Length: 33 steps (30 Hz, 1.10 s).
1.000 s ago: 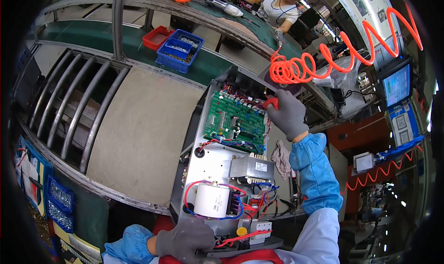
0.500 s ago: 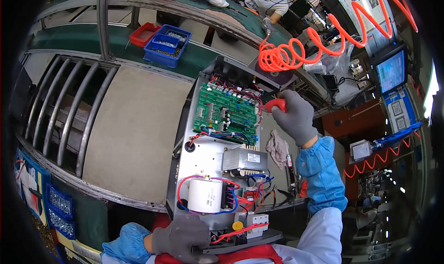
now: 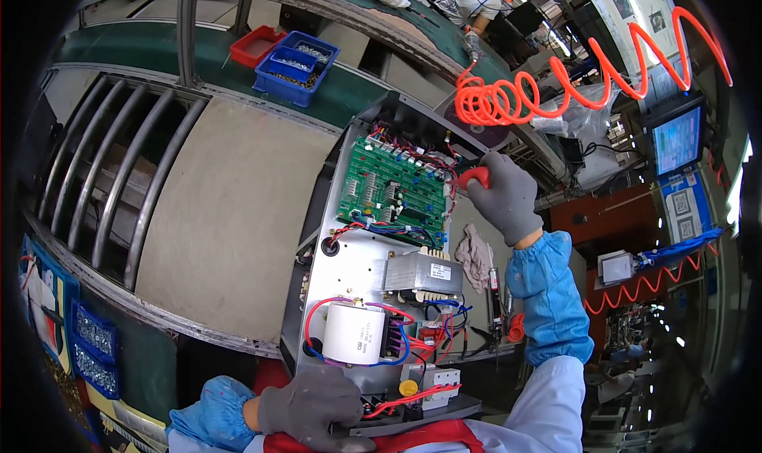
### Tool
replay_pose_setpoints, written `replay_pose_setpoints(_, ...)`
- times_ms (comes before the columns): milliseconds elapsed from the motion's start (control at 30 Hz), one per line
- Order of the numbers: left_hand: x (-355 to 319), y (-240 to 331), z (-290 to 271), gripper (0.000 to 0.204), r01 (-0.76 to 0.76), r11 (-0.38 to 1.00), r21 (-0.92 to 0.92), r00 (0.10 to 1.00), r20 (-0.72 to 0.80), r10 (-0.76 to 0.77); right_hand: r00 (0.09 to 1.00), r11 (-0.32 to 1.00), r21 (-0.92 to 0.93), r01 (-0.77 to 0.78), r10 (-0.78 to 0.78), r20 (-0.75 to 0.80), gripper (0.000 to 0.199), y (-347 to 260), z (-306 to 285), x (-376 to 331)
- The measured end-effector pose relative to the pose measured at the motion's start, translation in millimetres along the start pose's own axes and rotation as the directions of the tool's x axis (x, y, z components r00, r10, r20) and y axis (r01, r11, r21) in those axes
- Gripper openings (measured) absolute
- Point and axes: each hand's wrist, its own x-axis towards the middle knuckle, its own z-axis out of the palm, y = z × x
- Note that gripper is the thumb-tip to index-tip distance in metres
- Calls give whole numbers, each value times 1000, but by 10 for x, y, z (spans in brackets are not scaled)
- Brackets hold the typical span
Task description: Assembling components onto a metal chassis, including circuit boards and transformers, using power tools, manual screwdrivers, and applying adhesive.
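An open metal chassis (image 3: 349, 262) lies on the bench with a green circuit board (image 3: 393, 192) at its far end, a grey transformer block (image 3: 422, 275) in the middle and a white cylindrical capacitor (image 3: 355, 334) near me. My right hand (image 3: 508, 199), in a grey glove, grips a red-handled tool (image 3: 474, 177) at the board's right edge. My left hand (image 3: 311, 409), also gloved, rests on the chassis's near edge beside red wires (image 3: 401, 397).
A blue bin (image 3: 296, 66) and a red bin (image 3: 255, 46) of small parts sit at the back. An orange coiled air hose (image 3: 508, 100) hangs above the right. A rag (image 3: 475, 256) and hand tools lie right of the chassis. Metal rollers (image 3: 119, 175) run at left. Another person works far behind.
The view has shifted slightly. My right hand with the red-handled tool stays at the board's right edge; my left hand keeps to the near edge.
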Motion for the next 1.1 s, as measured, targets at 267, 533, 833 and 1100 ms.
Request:
replay_pose_setpoints(267, -14, -15, 17, 40, -1, 1000, -6, 1000, -15, 1, 999, 1000, 4, 28, -28, -28, 24, 36, 41, 34)
replay_pose_setpoints(533, -8, -9, -1, 41, 3, 1000, -2, 1000, -1, -3, 999, 998, -28, 49, -50, -13, 23, 20, 62, 133)
replay_pose_setpoints(833, -11, -4, 0, 40, -6, 1000, 7, 1000, -13, 6, 993, 993, -98, 64, -53, 106, 24, -99, -61, 231)
replay_pose_setpoints(1100, -21, -1, -4, 40, 7, 1000, -17, 1000, -7, -7, 996, 997, -58, 57, -53, 66, 20, -76, -69, 219)
